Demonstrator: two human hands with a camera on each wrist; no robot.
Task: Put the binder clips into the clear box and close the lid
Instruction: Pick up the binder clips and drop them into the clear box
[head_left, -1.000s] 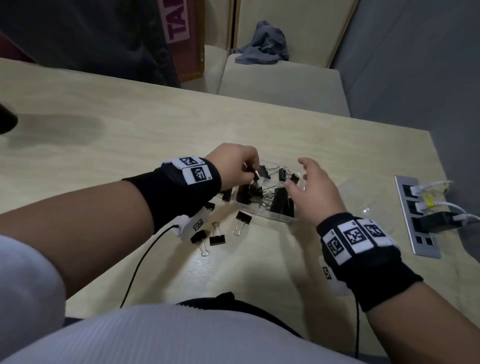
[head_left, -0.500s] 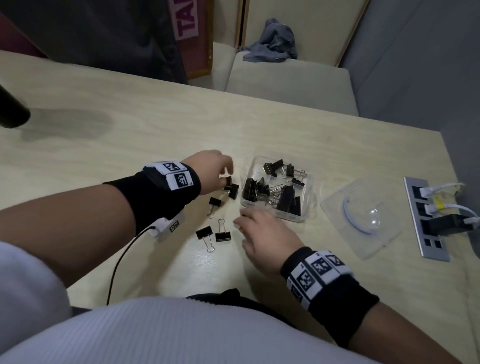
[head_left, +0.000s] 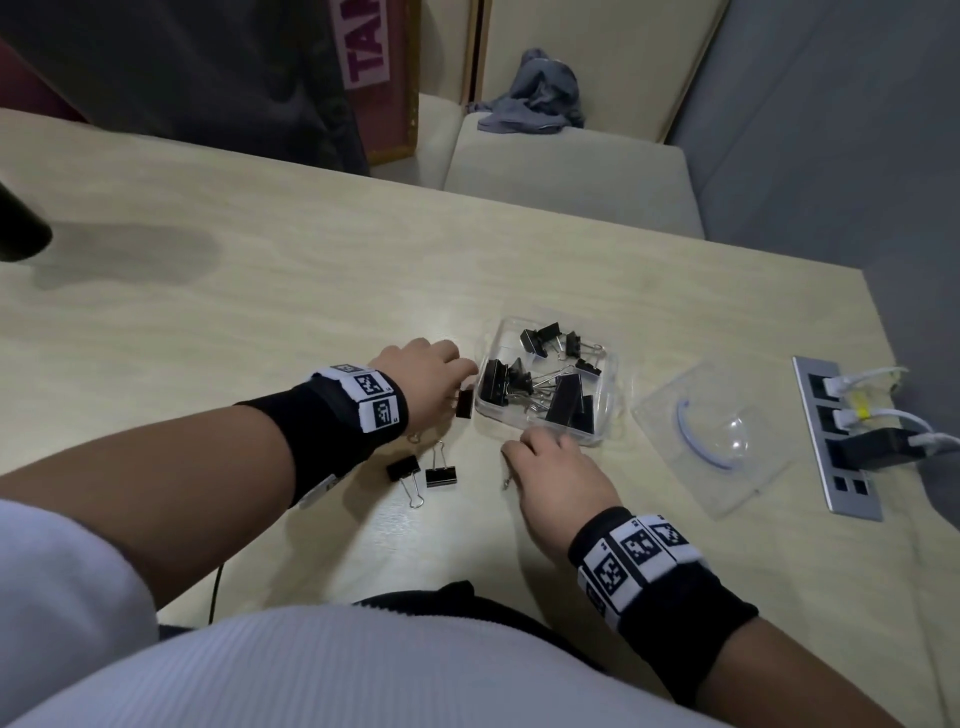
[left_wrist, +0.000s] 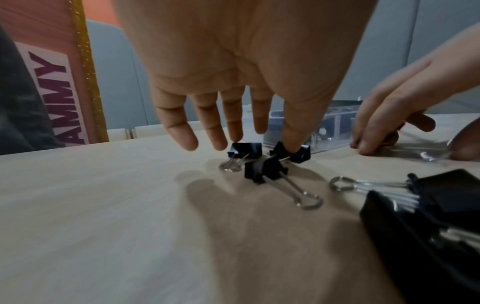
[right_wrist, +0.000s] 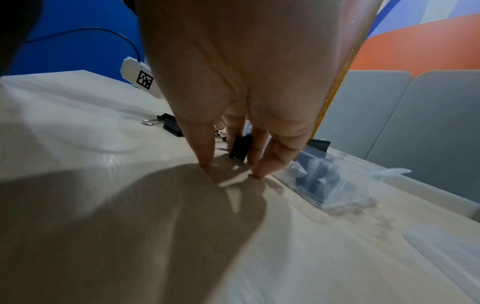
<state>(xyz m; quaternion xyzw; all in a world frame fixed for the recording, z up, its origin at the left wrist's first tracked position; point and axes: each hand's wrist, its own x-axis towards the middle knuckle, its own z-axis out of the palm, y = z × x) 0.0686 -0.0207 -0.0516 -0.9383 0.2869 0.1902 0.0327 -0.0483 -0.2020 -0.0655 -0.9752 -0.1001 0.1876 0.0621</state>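
Head: left hand (head_left: 423, 374) nearer clear box (head_left: 605, 423).

A black elastic wristband (head_left: 332, 426) wraps the left forearm at centre left of the head view, ringed by white square tags printed with black codes (head_left: 371, 387) — a matching black wristband with white coded tags (head_left: 654, 582) sits at lower right. A ribbed white shirt (head_left: 332, 670) fills the bottom edge; a thin black cable (head_left: 215, 592) trails beneath the left arm.

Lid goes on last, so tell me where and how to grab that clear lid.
Take the lid by its near right corner, coming in from the right with the right hand. It lies flat on the table, domed centre offering no hold, and its edges are thin and free.
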